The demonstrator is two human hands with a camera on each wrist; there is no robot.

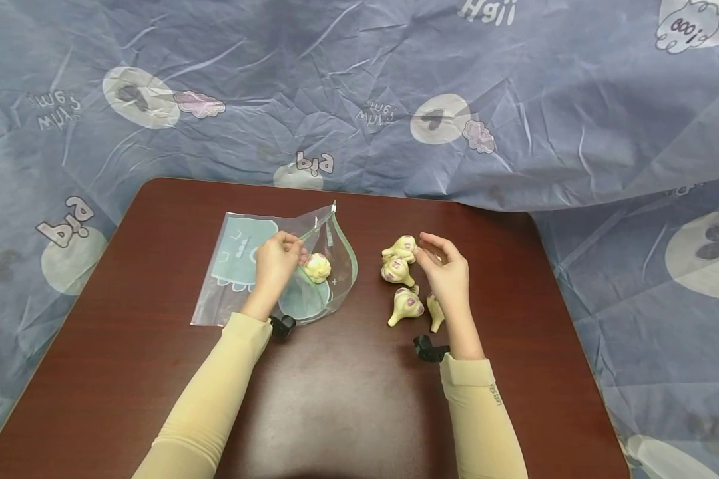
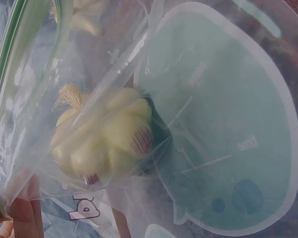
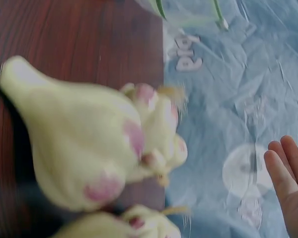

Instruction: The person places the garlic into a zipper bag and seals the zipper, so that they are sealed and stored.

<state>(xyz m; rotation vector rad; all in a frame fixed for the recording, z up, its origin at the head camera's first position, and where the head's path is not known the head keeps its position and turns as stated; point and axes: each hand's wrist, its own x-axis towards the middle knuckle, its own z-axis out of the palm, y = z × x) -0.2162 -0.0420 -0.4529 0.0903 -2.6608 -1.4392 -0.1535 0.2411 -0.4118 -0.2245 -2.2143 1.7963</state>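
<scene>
My left hand (image 1: 278, 263) pinches the near rim of a clear zip bag (image 1: 344, 293), whose mouth with a green zip strip gapes toward the right. Inside the bag lies a garlic bulb (image 1: 317, 267), pale with purple patches; the left wrist view shows this garlic (image 2: 104, 139) through the plastic, with fingers (image 2: 27, 213) at the bag's edge. To the right, my right hand (image 1: 449, 276) hovers beside several garlic bulbs (image 1: 406, 305), fingers extended and holding nothing. In the right wrist view, a large garlic bulb (image 3: 79, 134) appears close up, apart from the fingers (image 3: 288, 168).
The brown wooden table (image 1: 347, 399) spans the work area. A blue printed cloth (image 1: 335, 86) hangs behind it. The bag's teal printed panel (image 1: 245, 249) lies flat to the left. Black wrist cameras (image 1: 429, 348) sit on both wrists.
</scene>
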